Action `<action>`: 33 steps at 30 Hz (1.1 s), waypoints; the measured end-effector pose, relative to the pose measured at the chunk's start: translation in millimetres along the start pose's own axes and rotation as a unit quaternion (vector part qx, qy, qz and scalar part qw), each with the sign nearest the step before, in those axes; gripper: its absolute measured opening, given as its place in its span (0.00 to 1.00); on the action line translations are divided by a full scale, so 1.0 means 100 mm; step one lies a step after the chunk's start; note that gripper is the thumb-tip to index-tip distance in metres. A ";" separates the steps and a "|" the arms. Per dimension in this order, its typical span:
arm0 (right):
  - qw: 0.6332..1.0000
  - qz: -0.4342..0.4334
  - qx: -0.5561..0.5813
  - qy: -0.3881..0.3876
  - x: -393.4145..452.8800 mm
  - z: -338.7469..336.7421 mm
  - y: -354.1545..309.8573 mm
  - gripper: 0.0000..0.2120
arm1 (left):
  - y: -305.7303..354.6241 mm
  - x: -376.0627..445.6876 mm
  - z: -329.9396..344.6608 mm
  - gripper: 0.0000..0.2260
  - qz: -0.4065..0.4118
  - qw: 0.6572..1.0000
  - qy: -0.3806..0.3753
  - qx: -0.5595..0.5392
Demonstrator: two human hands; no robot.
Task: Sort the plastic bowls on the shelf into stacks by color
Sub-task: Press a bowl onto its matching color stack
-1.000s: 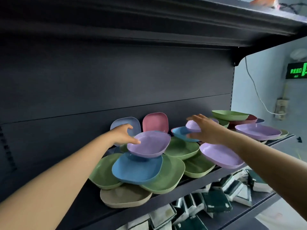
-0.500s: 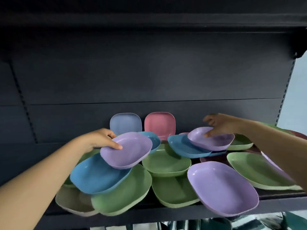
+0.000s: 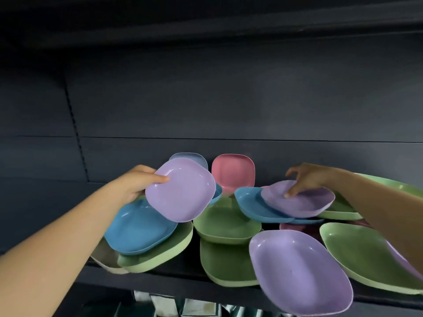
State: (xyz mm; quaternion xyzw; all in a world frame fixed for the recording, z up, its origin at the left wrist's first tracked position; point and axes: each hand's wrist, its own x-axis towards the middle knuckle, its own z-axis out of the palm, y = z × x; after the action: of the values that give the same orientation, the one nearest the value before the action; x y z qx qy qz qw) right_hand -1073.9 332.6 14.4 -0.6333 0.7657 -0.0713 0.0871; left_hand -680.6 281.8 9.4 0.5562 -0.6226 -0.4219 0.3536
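Coloured plastic bowls lie mixed on a dark shelf. My left hand grips a purple bowl by its left rim and holds it tilted above a blue bowl and a green bowl. My right hand rests its fingers on the rim of a second purple bowl, which lies on a blue bowl. A third purple bowl sits at the shelf's front edge. A pink bowl and a pale blue bowl lean on the back wall.
More green bowls fill the middle and right of the shelf, and a beige bowl sticks out at the lower left. A dark red bowl is partly buried. The shelf above hangs close overhead. Packaged goods lie below.
My left hand has raised the purple bowl and tilted it up. My right hand has stayed on the second purple bowl. The camera has moved in closer and turned left.
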 end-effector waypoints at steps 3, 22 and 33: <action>0.999 -0.011 0.044 0.003 0.05 0.02 -0.01 0.28 | 0.01 -0.02 0.06 0.09 -0.001 1.000 0.001 -0.003; 0.966 -0.013 0.258 0.022 -0.07 -0.16 -0.27 0.12 | 0.10 0.02 0.16 0.04 -0.007 0.990 0.024 -0.142; 0.833 -0.003 0.550 0.063 -0.21 -0.25 -1.33 0.15 | -0.01 -0.14 -0.43 0.11 0.013 0.970 0.086 -0.226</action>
State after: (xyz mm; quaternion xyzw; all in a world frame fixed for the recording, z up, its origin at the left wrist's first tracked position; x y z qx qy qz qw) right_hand -948.5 328.4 68.6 -0.4775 0.6021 -0.5207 0.3719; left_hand -639.6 290.0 25.7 0.4879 -0.4857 -0.4976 0.5276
